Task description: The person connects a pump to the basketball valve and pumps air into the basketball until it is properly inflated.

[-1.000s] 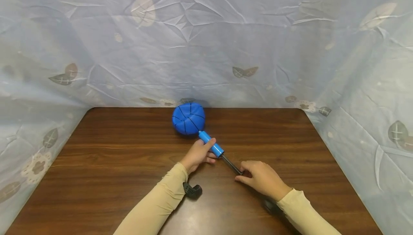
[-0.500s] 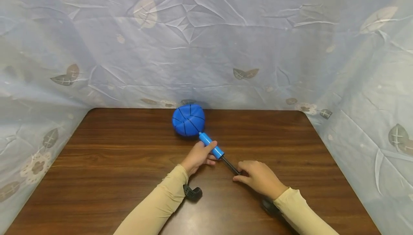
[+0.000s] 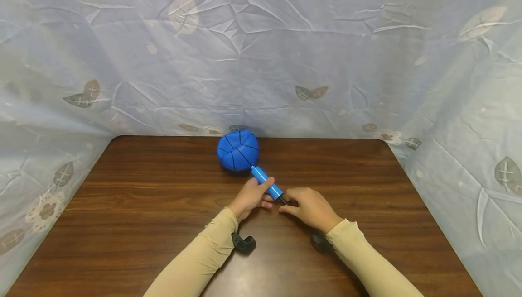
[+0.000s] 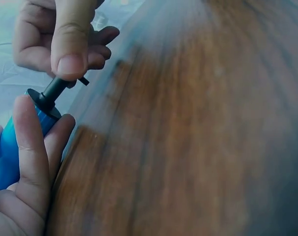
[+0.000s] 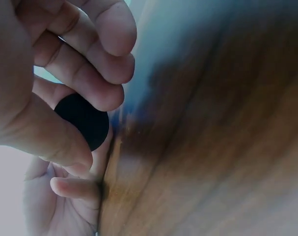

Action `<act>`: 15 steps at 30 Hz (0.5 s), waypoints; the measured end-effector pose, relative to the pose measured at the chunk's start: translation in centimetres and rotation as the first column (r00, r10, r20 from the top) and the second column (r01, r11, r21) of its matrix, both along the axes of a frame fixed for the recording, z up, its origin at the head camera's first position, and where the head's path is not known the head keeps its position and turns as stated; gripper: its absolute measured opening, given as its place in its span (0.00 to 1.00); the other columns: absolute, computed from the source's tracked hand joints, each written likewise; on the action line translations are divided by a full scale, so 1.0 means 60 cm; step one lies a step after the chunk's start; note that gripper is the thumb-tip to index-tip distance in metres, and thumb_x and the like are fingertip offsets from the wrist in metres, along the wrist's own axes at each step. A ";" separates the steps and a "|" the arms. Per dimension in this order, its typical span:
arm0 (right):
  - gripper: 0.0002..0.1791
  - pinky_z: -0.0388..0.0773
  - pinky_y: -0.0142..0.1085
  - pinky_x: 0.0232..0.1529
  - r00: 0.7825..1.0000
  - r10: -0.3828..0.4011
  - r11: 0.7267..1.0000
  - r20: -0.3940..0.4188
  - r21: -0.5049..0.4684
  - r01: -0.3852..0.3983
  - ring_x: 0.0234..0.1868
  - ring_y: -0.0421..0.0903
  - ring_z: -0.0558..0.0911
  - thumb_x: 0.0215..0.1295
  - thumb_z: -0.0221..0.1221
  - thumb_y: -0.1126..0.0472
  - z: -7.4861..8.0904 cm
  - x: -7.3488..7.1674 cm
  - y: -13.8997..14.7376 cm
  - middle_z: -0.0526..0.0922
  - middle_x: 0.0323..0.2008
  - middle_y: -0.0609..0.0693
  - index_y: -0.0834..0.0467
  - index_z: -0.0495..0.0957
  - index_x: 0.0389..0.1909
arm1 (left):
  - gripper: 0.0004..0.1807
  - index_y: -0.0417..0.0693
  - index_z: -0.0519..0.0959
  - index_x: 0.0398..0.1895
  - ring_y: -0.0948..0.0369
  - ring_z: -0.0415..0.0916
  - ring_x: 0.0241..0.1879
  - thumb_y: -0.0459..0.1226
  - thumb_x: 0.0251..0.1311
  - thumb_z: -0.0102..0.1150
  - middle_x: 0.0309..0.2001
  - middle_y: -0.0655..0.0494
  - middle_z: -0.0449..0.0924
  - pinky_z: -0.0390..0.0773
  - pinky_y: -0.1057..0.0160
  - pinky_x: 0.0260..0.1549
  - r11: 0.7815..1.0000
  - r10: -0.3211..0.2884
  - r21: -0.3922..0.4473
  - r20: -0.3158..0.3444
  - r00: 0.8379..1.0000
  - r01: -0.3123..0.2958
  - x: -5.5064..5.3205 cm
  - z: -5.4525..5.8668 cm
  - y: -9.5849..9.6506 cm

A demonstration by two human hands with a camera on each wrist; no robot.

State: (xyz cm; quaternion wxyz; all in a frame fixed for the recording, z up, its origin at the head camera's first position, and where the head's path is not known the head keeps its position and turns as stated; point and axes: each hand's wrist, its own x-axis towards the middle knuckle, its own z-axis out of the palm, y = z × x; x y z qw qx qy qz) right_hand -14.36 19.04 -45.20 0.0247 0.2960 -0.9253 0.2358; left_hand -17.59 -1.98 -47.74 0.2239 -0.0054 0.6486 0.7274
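A blue ball (image 3: 238, 150) with black lines, dented on top, sits at the back of the table. The tip of a blue hand pump (image 3: 262, 175) meets its lower right side. My left hand (image 3: 252, 196) grips the pump's barrel, thumb along the top. At the pump's other end my right hand (image 3: 311, 208) pinches the black handle (image 5: 85, 120) between thumb and fingers. Only a short length of the black rod (image 4: 54, 90) shows between handle and barrel in the left wrist view.
The brown wooden table (image 3: 163, 188) runs back to a pale patterned curtain (image 3: 261, 61), which also hangs at both sides. A black wrist device (image 3: 244, 243) sits at the left cuff.
My right hand has moved up and left toward the barrel, pushing the rod in, so much less of it shows. The left hand and the ball stay in place.
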 end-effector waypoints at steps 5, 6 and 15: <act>0.14 0.67 0.27 0.22 1.000 -0.010 1.000 0.028 0.026 0.009 0.23 0.32 0.67 0.63 0.73 0.49 0.000 0.019 0.021 0.74 0.24 0.33 0.45 0.76 0.30 | 0.28 0.31 0.65 0.66 0.59 0.85 0.34 0.47 0.80 0.51 0.46 0.38 0.85 0.88 0.64 0.31 1.000 -0.014 0.013 0.002 1.000 0.014 0.000 0.000 0.002; 0.14 0.67 0.27 0.22 0.999 -0.010 1.000 0.037 0.028 0.009 0.22 0.31 0.67 0.62 0.73 0.49 0.000 0.025 0.027 0.74 0.24 0.33 0.45 0.75 0.29 | 0.28 0.31 0.65 0.66 0.59 0.85 0.34 0.47 0.80 0.51 0.46 0.38 0.85 0.88 0.64 0.31 1.000 -0.017 0.016 0.002 1.000 0.017 0.000 -0.001 0.002; 0.15 0.68 0.26 0.23 0.999 -0.011 0.997 0.038 0.076 0.008 0.23 0.29 0.66 0.62 0.73 0.48 0.005 0.088 0.086 0.71 0.24 0.31 0.44 0.74 0.28 | 0.30 0.30 0.62 0.68 0.57 0.85 0.36 0.47 0.80 0.50 0.49 0.35 0.83 0.88 0.62 0.32 0.999 -0.016 0.042 0.009 1.000 0.016 0.001 0.003 -0.003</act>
